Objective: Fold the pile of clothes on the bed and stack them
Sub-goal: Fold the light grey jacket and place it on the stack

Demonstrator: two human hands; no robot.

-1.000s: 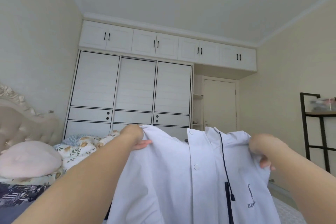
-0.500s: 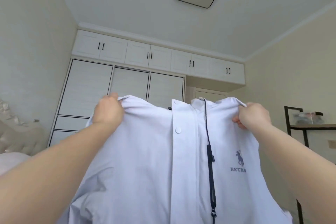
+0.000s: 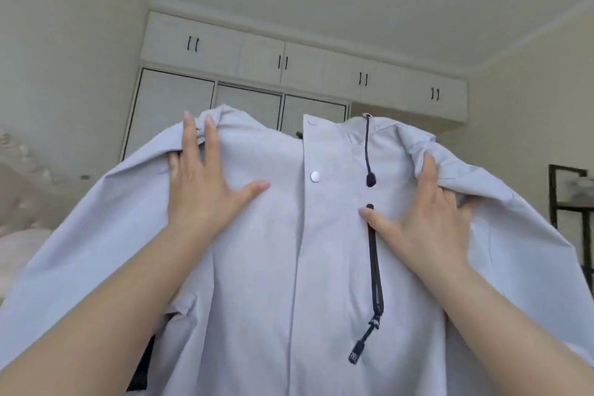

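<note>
A pale lilac-grey hooded jacket (image 3: pixel 263 267) with a white snap, a dark drawcord and a dark chest zip hangs in the air in front of me and fills the lower view. My left hand (image 3: pixel 205 186) lies spread on its left shoulder, thumb out, with a fold of cloth caught between the fingers. On the right shoulder my right hand (image 3: pixel 424 222) has its thumb by the zip top, and its outer fingers are buried in bunched cloth. The bed and the clothes pile are hidden behind the jacket.
A white wardrobe (image 3: pixel 257 74) with upper cabinets stands behind the jacket. A padded cream headboard (image 3: pixel 29 177) and a pink pillow (image 3: pixel 19 251) are at the left. At the right edge stands a black metal shelf (image 3: pixel 569 202).
The jacket has come up and closer, and its printed logo no longer shows. Both hands have shifted from fists on the shoulder tops to spread hands lower on the chest.
</note>
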